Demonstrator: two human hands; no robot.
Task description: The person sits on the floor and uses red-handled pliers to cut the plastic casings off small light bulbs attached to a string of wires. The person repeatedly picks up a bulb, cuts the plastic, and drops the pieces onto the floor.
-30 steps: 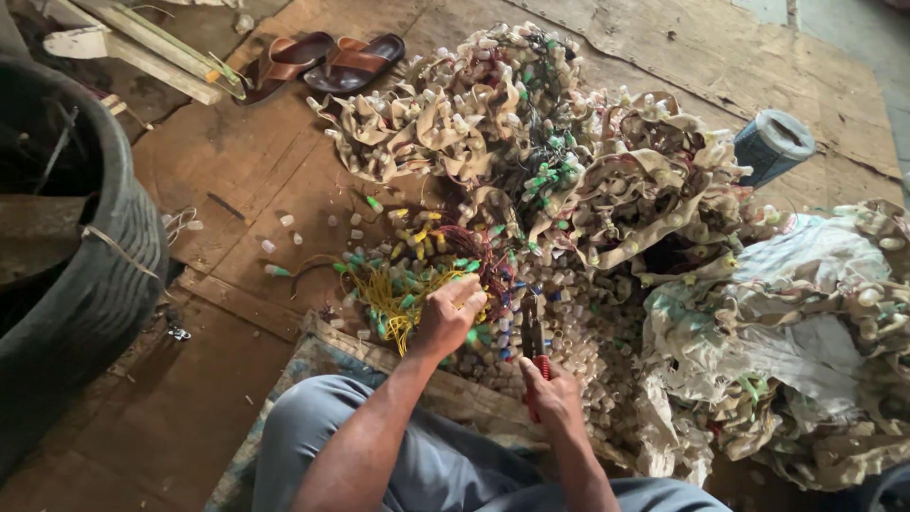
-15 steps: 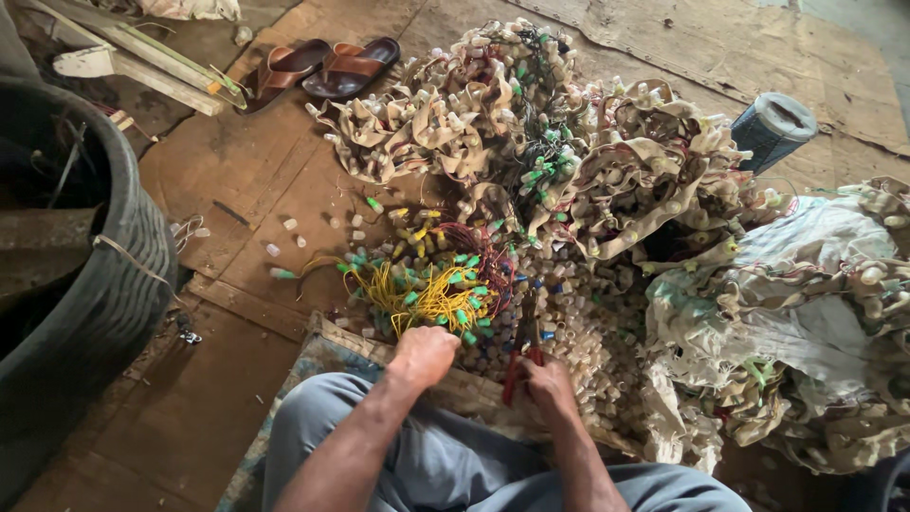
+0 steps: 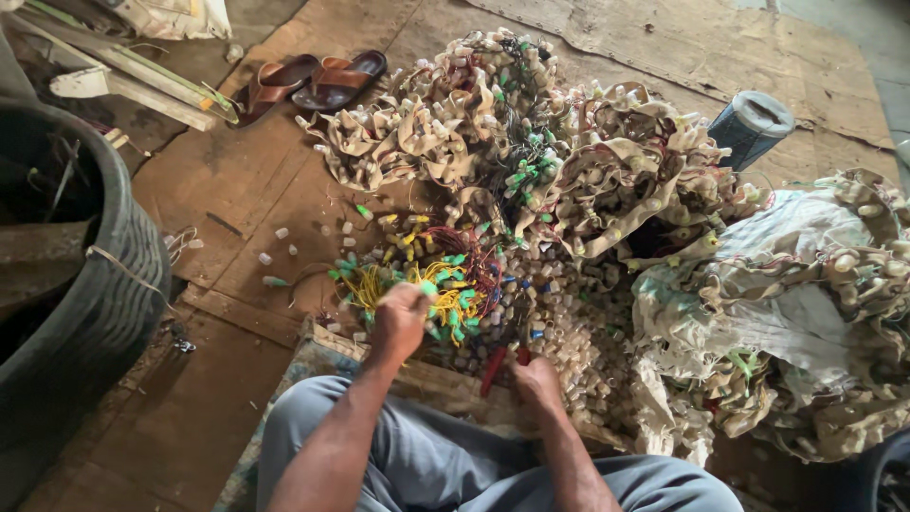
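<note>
My left hand (image 3: 399,320) is closed on a bundle of yellow wires with green caps (image 3: 445,296) at the near edge of a big heap of tangled wire strings with small pale sockets (image 3: 531,180). My right hand (image 3: 536,381) grips a red-handled cutting tool (image 3: 495,366) just right of the left hand, low over loose pale sockets (image 3: 569,341). Both forearms reach out over my grey trousers (image 3: 427,455).
A large dark tub (image 3: 85,313) stands at the left. A pair of brown sandals (image 3: 308,83) lies at the back left beside wooden sticks (image 3: 133,90). A blue-grey roll (image 3: 754,128) stands at the back right. A torn pale sack (image 3: 777,322) lies at the right.
My left hand has pulled back toward me with the yellow wires in it. My right hand with the red tool has stayed near my knee. The view has shifted slightly.
</note>
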